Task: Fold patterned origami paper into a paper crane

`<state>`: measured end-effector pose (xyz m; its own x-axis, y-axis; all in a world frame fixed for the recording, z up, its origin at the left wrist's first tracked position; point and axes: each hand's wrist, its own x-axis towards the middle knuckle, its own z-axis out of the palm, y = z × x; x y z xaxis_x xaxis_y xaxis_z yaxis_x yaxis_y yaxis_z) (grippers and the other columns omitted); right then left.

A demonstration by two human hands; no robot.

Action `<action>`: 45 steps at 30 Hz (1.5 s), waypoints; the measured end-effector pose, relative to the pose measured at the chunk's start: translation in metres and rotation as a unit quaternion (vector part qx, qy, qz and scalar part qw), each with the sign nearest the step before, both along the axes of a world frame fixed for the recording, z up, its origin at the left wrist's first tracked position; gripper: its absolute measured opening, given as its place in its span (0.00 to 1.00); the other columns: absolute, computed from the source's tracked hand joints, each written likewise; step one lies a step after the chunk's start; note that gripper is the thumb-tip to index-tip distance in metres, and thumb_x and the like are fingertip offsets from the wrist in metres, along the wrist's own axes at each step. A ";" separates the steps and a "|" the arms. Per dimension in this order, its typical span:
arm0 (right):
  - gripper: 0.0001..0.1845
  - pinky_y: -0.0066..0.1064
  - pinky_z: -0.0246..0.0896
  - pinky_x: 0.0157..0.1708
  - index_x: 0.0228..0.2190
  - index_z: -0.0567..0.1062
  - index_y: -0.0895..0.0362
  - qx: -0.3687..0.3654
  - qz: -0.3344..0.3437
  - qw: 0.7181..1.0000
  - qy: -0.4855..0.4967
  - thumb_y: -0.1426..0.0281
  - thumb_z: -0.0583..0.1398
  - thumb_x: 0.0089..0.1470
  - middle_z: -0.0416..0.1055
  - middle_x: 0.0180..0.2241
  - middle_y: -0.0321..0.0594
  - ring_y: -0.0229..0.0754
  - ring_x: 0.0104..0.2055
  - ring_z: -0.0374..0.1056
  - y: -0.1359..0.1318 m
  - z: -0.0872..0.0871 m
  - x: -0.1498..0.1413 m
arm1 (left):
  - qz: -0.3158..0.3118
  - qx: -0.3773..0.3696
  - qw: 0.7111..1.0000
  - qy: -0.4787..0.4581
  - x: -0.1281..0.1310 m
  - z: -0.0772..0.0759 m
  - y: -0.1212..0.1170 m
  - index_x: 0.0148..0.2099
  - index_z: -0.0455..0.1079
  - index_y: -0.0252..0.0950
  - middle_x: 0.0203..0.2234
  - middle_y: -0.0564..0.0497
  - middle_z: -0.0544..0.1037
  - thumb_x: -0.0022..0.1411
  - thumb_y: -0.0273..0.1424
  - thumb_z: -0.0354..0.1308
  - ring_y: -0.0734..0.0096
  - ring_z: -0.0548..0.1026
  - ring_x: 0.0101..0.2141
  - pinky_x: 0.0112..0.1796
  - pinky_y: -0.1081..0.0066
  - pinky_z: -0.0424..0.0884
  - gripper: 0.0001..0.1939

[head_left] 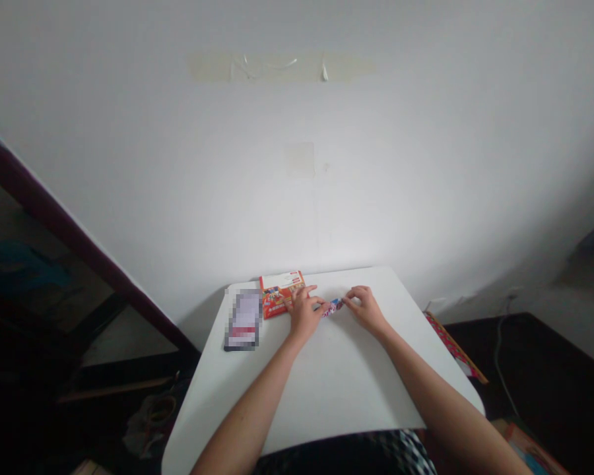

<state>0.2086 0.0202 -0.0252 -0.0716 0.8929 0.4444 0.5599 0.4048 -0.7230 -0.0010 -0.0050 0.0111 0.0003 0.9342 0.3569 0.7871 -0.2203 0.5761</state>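
Note:
A small printed strip [333, 307], pink and white with some blue, is held low over the white table [346, 382] between my two hands. Its exact kind is too small to tell. My left hand [304, 315] grips the left end with the thumb and a finger, while its other fingers spread over the edge of a red and white printed packet [276, 305]. At the strip's right end, my right hand [365, 310] is closed in a pinch, its other fingers curled.
A phone [244, 320], blurred by pixelation, lies left of the packet. The table's far edge meets a white wall [297, 218] with tape marks [277, 67]. Beyond the right table edge are a pink patterned item [448, 343] and a cable [499, 349].

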 end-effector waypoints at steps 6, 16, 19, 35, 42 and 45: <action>0.16 0.44 0.59 0.56 0.30 0.80 0.53 -0.003 -0.020 1.000 -0.013 0.56 0.60 0.60 0.78 0.39 0.45 0.52 0.52 0.66 -0.001 0.001 -0.001 | 0.005 -0.005 1.000 0.004 0.000 -0.002 -0.001 0.33 0.83 0.47 0.59 0.51 0.77 0.60 0.38 0.69 0.49 0.64 0.63 0.66 0.32 0.48 0.04; 0.10 0.44 0.57 0.56 0.34 0.81 0.53 -0.038 -0.077 0.991 -0.103 0.62 0.62 0.60 0.79 0.41 0.44 0.53 0.55 0.65 -0.003 0.001 -0.006 | -0.016 -0.058 0.998 0.034 0.004 0.002 -0.006 0.30 0.82 0.46 0.62 0.54 0.74 0.58 0.38 0.70 0.43 0.59 0.67 0.64 0.24 0.38 0.05; 0.14 0.45 0.57 0.57 0.43 0.81 0.53 -0.032 -0.087 0.985 -0.144 0.59 0.65 0.58 0.78 0.46 0.45 0.55 0.56 0.63 -0.006 0.000 -0.008 | -0.006 -0.042 0.998 0.055 0.004 -0.002 -0.007 0.30 0.80 0.43 0.62 0.52 0.74 0.61 0.37 0.68 0.45 0.60 0.66 0.64 0.24 0.39 0.08; 0.09 0.47 0.54 0.59 0.39 0.83 0.45 -0.007 -0.040 0.982 -0.185 0.58 0.65 0.60 0.78 0.45 0.40 0.52 0.55 0.64 -0.025 0.014 -0.021 | -0.012 -0.033 0.994 0.099 0.001 -0.004 -0.009 0.46 0.82 0.60 0.66 0.55 0.68 0.62 0.40 0.66 0.43 0.57 0.67 0.64 0.25 0.43 0.10; 0.07 0.47 0.51 0.61 0.40 0.83 0.45 -0.021 -0.031 0.978 -0.206 0.61 0.66 0.59 0.77 0.46 0.38 0.50 0.54 0.65 -0.025 0.017 -0.020 | -0.029 -0.071 0.992 0.097 -0.002 0.000 -0.006 0.41 0.83 0.55 0.65 0.55 0.70 0.63 0.40 0.66 0.43 0.56 0.68 0.63 0.23 0.39 0.06; 0.07 0.47 0.50 0.61 0.40 0.83 0.43 -0.028 -0.025 0.976 -0.214 0.61 0.65 0.60 0.77 0.47 0.38 0.50 0.55 0.65 -0.026 0.019 -0.020 | -0.038 -0.071 0.992 0.097 -0.005 0.001 -0.006 0.42 0.84 0.55 0.66 0.54 0.69 0.61 0.40 0.68 0.43 0.55 0.69 0.65 0.25 0.38 0.07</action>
<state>0.1884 -0.0062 -0.0063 -0.1965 0.9221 0.3333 0.8336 0.3361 -0.4384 -0.0062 -0.0111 0.0122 0.1279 0.9696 0.2085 0.8705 -0.2105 0.4449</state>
